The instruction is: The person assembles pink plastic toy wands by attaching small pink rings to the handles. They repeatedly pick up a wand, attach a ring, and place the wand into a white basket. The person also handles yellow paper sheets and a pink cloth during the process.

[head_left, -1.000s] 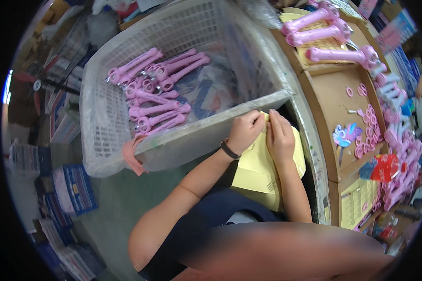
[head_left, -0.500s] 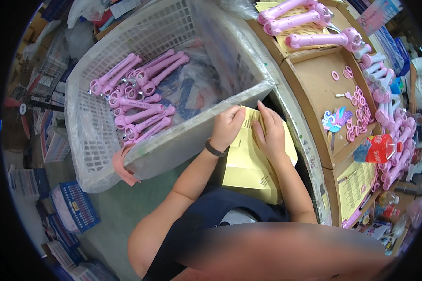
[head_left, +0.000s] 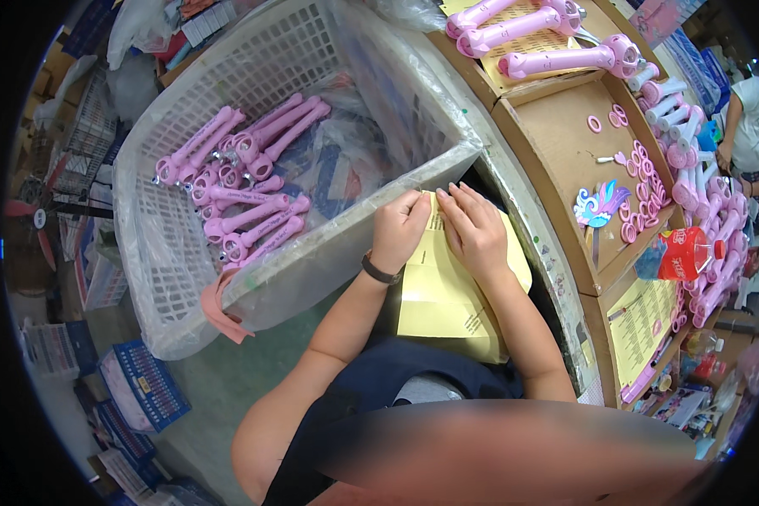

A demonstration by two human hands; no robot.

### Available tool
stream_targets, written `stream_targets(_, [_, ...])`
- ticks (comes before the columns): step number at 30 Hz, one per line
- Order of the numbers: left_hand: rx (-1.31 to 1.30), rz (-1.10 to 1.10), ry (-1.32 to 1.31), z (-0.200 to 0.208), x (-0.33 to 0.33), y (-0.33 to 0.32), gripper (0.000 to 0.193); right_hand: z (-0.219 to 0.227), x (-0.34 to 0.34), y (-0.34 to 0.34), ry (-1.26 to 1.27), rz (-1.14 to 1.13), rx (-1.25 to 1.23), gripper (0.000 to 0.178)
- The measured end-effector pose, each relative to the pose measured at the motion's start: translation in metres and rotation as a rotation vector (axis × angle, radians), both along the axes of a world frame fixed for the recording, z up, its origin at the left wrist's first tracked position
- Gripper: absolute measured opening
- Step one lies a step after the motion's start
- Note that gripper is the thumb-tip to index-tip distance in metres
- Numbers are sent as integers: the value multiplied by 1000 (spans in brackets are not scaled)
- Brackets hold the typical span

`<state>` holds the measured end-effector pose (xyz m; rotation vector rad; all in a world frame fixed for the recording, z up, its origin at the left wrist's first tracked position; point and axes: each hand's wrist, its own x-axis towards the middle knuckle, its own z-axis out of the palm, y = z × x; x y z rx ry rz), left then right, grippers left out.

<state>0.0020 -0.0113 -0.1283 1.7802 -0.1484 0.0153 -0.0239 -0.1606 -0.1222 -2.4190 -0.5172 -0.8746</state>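
Note:
A yellow printed sheet (head_left: 434, 299) with fold creases lies over my lap. Its far edge is between my two hands. My left hand (head_left: 399, 229), with a dark band at the wrist, pinches the far left corner. Close beside it, my right hand (head_left: 476, 234) has its fingers bent over the far part of the sheet, thumb and fingertips near the edge. What the fingertips hold beneath the sheet is hidden. Just beyond my hands stands a white plastic crate (head_left: 354, 215) with a clear liner. Several pink wand handles (head_left: 249, 215) lie piled inside it.
At the right, a cardboard tray (head_left: 557, 169) holds pink rings (head_left: 641, 198) and a blue-purple wing-shaped piece (head_left: 600, 205). More pink handles (head_left: 565, 61) lie on yellow sheets beyond. A red-labelled bottle (head_left: 681, 255) stands near piled handles. Blue printed packages (head_left: 145, 384) are on the floor left.
My right hand's fingers have closed in toward my left hand at the sheet's far edge. The view has shifted slightly.

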Motion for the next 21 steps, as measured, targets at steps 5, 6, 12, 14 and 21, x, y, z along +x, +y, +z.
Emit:
stream_targets(5, [-114,30,12,1,-1,-4,24,3,-3,-3,35,43,102,35])
stream_targets(6, [-97,29,-3,2,-1,-4,24,3,-2,-3,71,35,131,35])
stream_targets(12, [-54,9,-34,8,-2,-4,25,5,3,2,119,-12,77,36])
stream_targets(14, [-51,21,-32,8,-2,-3,26,4,3,2,66,-23,56,36])
stream_targets(21, [-80,33,24,0,-2,-3,25,0,0,0,-19,-12,1,36])
